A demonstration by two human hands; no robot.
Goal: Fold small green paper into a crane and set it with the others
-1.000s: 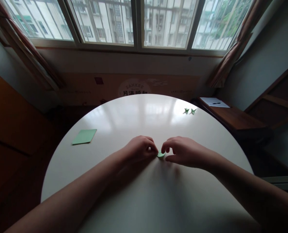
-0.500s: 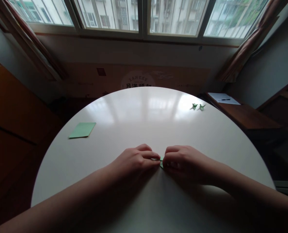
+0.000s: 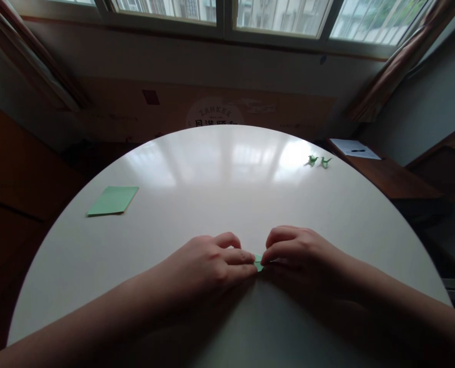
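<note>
A small piece of folded green paper [image 3: 258,262] lies on the white table between my two hands, mostly covered by fingers. My left hand [image 3: 215,260] presses its fingertips on the paper's left part. From the other side, my right hand [image 3: 298,250] pinches the paper's right edge with curled fingers. How the folds run under the fingers cannot be made out.
A stack of square green paper [image 3: 113,200] lies at the left of the round white table [image 3: 197,204]. Two small folded green paper cranes [image 3: 318,162] stand at the far right. Beyond the edge, a wooden side table [image 3: 407,179] carries white sheets [image 3: 354,148] and a pen.
The camera view has tilted down slightly. My right hand's fingers have shifted to the paper's right edge, so more of the green paper shows between the hands.
</note>
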